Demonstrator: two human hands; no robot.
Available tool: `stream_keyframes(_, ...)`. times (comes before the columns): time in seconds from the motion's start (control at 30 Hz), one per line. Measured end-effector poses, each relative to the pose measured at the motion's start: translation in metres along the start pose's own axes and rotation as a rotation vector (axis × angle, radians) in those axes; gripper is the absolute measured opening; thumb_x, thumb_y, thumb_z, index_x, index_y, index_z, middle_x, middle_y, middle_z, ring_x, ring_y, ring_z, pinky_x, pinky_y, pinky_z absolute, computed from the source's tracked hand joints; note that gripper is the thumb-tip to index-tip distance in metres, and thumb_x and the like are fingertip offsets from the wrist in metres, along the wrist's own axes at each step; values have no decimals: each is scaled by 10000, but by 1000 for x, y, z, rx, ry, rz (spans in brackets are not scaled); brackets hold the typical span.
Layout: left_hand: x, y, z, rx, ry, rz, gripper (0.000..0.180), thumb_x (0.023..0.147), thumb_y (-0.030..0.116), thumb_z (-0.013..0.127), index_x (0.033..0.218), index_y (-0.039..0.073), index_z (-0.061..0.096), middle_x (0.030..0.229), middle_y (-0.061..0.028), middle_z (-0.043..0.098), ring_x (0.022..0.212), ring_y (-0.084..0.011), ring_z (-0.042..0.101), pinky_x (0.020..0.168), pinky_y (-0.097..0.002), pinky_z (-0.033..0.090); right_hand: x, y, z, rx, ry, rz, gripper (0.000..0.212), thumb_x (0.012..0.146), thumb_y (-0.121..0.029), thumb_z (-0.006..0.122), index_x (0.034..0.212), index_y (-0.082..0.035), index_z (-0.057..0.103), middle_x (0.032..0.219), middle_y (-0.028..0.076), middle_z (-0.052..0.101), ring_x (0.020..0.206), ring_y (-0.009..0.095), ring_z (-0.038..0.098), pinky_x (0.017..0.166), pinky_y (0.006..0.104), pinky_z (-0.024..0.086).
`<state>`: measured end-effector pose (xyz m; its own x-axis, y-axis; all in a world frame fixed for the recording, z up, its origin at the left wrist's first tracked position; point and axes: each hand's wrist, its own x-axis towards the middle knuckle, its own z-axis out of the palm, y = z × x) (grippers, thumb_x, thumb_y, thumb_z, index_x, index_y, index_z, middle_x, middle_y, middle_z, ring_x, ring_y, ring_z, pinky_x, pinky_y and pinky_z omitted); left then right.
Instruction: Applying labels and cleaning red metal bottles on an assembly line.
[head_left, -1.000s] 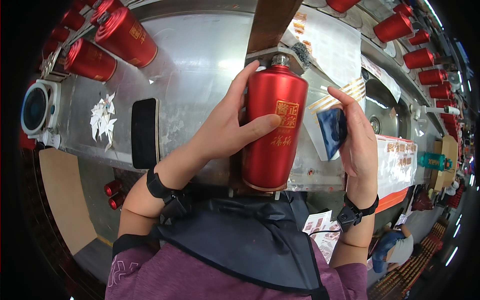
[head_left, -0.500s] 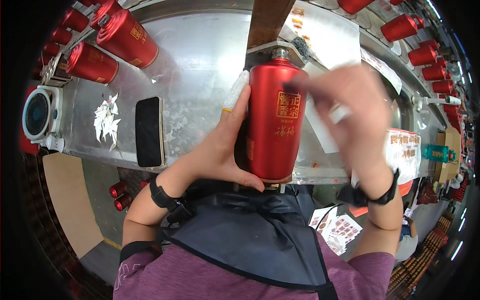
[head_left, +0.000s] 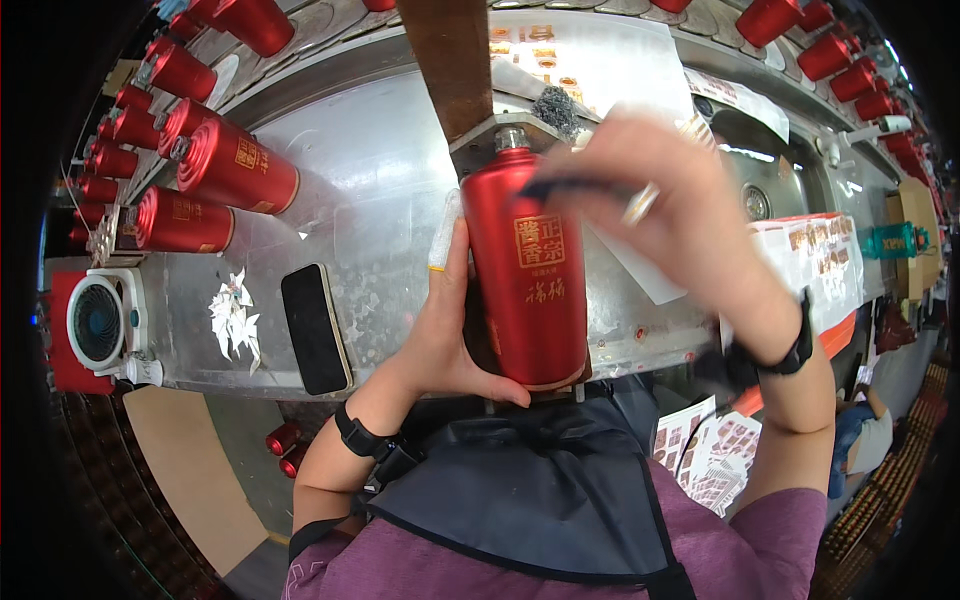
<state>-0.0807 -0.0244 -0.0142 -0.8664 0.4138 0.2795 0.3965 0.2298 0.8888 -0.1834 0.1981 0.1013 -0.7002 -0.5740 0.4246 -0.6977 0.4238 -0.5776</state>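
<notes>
Two hands on one red bottle, upright over the steel bench: our left hand wraps its lower back, fingers closed round it; right hand (motion-blurred) presses a dark cloth against its shoulder. Black phone lies left.
</notes>
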Motion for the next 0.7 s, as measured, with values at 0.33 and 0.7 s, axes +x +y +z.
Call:
stream_keyframes(0.33, -5, -3, 3, -55, -6, -56, 1608, 436, 545, 944, 1519, -6, -110, 1556, -265, 179, 1434, -412, 230, 1147, -456, 248, -31, -22, 2, -155, -114, -191, 332, 696, -31, 722, 1000, -164, 728, 749, 32, 603, 720, 222, 597, 604, 330, 492)
stream_keyframes(0.7, -8, -3, 1, -148, 8, -101, 1572, 459, 493, 955, 1530, 21, -94, 1585, -253, 68, 1470, -356, 168, 1169, -433, 230, -60, -54, 18, 2, -325, -287, 360, 679, -104, 690, 1024, -201, 721, 761, -13, 611, 708, 174, 623, 594, 300, 523)
